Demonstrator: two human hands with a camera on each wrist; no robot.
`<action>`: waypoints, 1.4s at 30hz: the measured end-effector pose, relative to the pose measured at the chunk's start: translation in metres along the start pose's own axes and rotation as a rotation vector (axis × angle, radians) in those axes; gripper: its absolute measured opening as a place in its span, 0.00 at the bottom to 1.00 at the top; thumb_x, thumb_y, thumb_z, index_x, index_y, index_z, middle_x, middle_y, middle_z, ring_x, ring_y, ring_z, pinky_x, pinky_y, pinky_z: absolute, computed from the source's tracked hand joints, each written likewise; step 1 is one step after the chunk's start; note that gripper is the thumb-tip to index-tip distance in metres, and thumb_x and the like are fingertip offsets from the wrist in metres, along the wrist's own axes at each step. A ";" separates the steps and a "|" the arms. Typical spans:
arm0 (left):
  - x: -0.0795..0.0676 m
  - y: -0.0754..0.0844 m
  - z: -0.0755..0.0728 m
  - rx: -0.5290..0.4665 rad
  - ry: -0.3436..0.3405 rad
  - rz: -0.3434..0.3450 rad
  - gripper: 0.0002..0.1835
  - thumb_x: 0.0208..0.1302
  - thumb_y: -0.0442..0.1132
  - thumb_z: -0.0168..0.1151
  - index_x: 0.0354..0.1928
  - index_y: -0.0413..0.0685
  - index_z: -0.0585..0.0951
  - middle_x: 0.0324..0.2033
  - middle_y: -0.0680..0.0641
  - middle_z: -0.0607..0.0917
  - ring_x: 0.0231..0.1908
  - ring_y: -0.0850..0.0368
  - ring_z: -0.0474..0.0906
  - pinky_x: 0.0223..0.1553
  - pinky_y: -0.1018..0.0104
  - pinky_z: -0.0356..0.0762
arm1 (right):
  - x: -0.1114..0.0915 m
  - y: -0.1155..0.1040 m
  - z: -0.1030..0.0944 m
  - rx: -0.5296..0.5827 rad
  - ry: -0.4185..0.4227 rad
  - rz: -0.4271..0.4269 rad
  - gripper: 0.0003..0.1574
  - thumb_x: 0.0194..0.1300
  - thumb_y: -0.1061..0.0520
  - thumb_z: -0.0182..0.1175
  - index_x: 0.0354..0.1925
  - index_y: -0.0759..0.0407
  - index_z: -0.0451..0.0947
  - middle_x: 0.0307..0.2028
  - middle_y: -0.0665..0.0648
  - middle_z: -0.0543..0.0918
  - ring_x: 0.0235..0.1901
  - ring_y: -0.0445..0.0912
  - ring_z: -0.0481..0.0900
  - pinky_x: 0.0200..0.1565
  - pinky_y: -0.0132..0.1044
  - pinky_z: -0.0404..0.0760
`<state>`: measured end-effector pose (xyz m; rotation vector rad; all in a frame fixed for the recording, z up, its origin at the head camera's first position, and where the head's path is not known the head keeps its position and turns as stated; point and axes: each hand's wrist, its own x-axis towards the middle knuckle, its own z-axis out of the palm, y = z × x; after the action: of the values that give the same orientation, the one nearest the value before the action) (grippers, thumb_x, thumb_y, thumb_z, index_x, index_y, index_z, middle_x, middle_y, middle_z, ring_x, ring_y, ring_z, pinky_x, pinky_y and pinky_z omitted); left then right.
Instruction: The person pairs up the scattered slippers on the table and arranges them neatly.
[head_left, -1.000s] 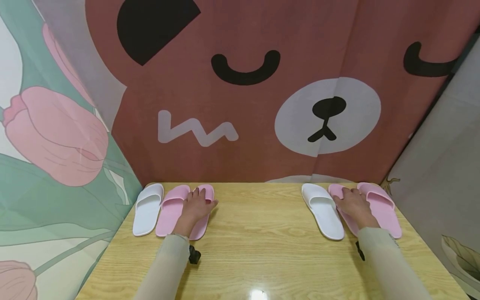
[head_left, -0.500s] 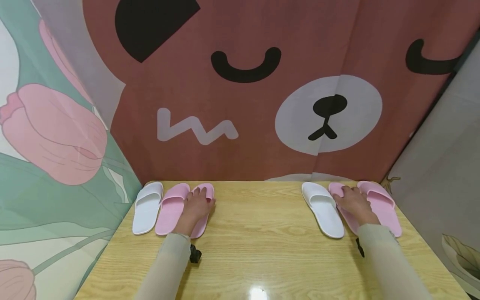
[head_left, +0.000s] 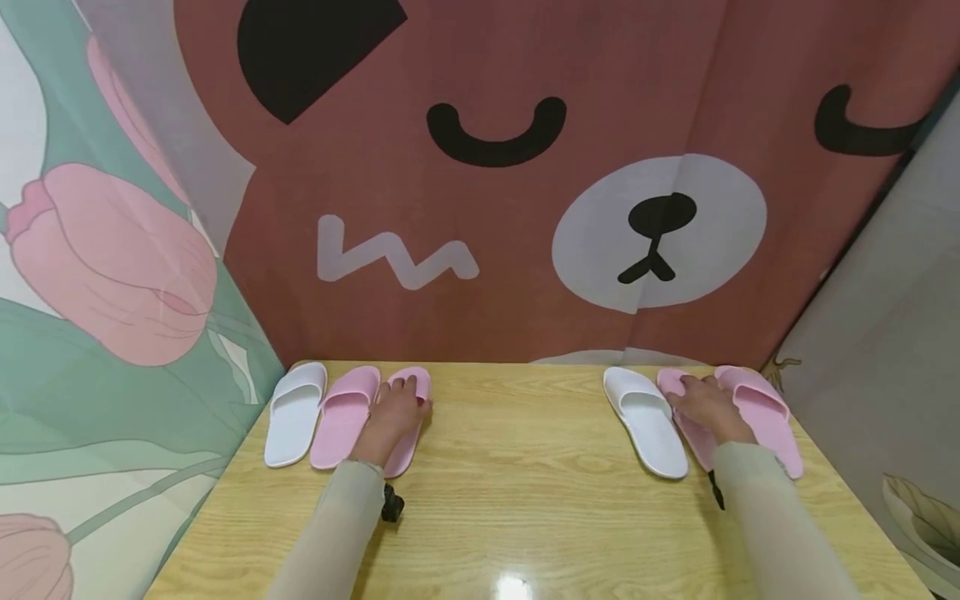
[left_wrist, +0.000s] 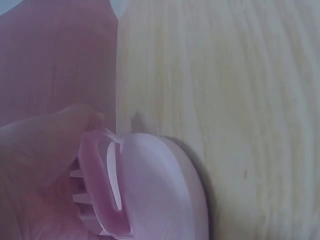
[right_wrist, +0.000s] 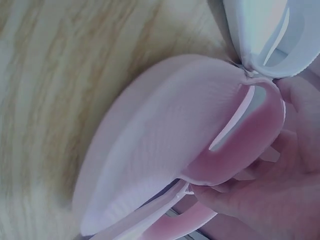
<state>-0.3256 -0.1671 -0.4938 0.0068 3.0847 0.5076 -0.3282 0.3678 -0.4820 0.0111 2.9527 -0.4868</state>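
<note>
My left hand (head_left: pixel 393 415) lies over the strap of a pink slipper (head_left: pixel 403 454) on the left side of the table. In the left wrist view its thumb sits at one edge of the strap, and the fingers show partly behind it. Over on the right, my right hand (head_left: pixel 711 408) spans the strap of another pink slipper (head_left: pixel 699 442). The right wrist view has thumb and fingers gripping opposite sides of that strap (right_wrist: pixel 260 135). Both slippers rest on the wooden table (head_left: pixel 517 458).
Left of my left hand lie a pink slipper (head_left: pixel 341 433) and a white slipper (head_left: pixel 292 429). A white slipper (head_left: pixel 656 433) and a pink slipper (head_left: pixel 772 433) flank my right hand. A bear-print curtain (head_left: pixel 502 325) hangs along the table's back edge.
Both hands stay on the same slippers. The left fingers and thumb have drawn in slightly around the strap. The view shifts a little; the slippers keep their places.
</note>
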 end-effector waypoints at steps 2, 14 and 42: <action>0.001 0.000 0.000 0.004 0.004 -0.007 0.36 0.70 0.54 0.57 0.73 0.41 0.65 0.68 0.35 0.69 0.68 0.33 0.60 0.54 0.23 0.67 | 0.000 0.000 0.000 0.018 -0.014 0.005 0.48 0.77 0.39 0.45 0.71 0.81 0.54 0.64 0.86 0.61 0.65 0.78 0.53 0.63 0.73 0.55; 0.001 0.000 0.006 0.034 0.018 -0.008 0.34 0.71 0.50 0.56 0.73 0.40 0.64 0.67 0.37 0.70 0.68 0.33 0.60 0.54 0.24 0.68 | -0.003 0.000 0.001 0.085 -0.020 0.043 0.50 0.75 0.40 0.46 0.72 0.80 0.50 0.64 0.87 0.57 0.64 0.77 0.53 0.63 0.72 0.60; 0.002 -0.001 -0.004 -0.028 0.015 -0.018 0.35 0.70 0.49 0.57 0.73 0.38 0.64 0.69 0.34 0.67 0.68 0.32 0.60 0.59 0.26 0.65 | -0.003 0.002 -0.004 0.083 0.125 0.091 0.50 0.70 0.40 0.53 0.72 0.75 0.56 0.64 0.85 0.56 0.60 0.81 0.58 0.59 0.75 0.63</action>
<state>-0.3279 -0.1690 -0.4898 -0.0255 3.0894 0.5521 -0.3258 0.3712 -0.4789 0.1914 3.0338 -0.6173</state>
